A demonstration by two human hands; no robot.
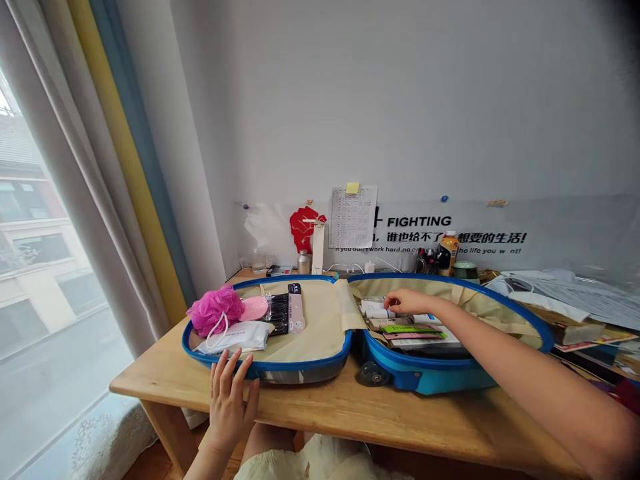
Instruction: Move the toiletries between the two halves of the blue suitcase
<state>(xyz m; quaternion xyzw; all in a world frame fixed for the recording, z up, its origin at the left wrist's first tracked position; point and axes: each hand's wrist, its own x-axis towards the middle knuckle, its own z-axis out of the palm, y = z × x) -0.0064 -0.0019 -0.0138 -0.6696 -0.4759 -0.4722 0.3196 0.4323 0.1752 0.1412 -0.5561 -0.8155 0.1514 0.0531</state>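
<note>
A blue hard-shell suitcase lies open flat on the table, with a beige lining. My left hand has its fingers spread against the front rim of the suitcase's left half. That half holds a pink bath pouf, a pink oval item, a white packet and dark blister packs. My right hand reaches over the right half, its fingertips at a white tube among stacked packets. Whether it grips the tube is hard to tell.
The wooden table ends at a front edge near my body. Papers and booklets pile up to the right. A juice bottle and a metal bottle stand behind the suitcase against the wall. Curtains and a window are on the left.
</note>
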